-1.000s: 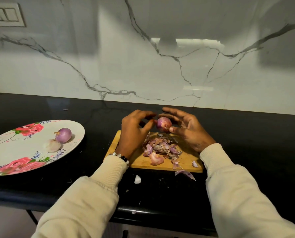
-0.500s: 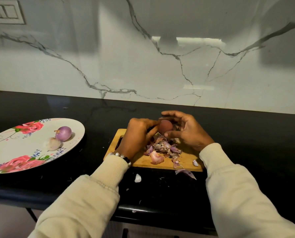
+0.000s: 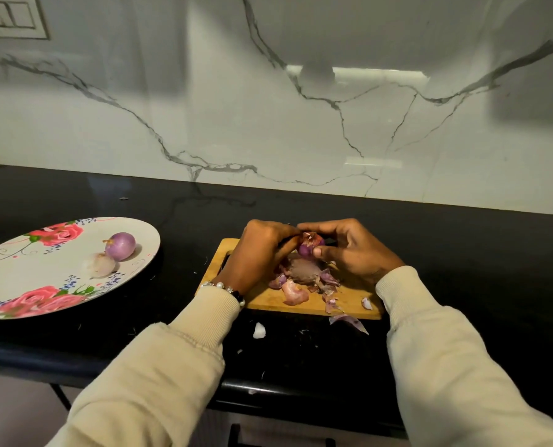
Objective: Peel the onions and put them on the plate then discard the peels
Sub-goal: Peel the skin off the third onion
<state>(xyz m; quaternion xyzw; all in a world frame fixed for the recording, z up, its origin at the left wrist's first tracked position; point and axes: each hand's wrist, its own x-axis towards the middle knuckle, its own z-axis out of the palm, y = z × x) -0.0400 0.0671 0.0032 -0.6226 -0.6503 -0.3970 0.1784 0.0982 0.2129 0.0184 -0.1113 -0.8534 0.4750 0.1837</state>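
- Onion (image 3: 310,246), partly peeled with purple flesh showing and dry skin clinging at its top, is held between both hands just above the wooden cutting board (image 3: 349,304).
- Left hand (image 3: 262,253) has its fingers curled in, pinching at the onion's skin on its left side.
- Right hand (image 3: 352,250) cups the onion from the right, fingers curled over its top and thumb pressed to its front.
- Peels (image 3: 304,279) lie heaped on the board under the hands; one loose piece (image 3: 349,321) and a white scrap (image 3: 259,330) lie on the black worktop (image 3: 462,240) just off the board's near edge.
- Floral plate (image 3: 17,285) sits on the worktop well left of the board, carrying a purple peeled onion (image 3: 120,246) touching a paler one (image 3: 99,264).
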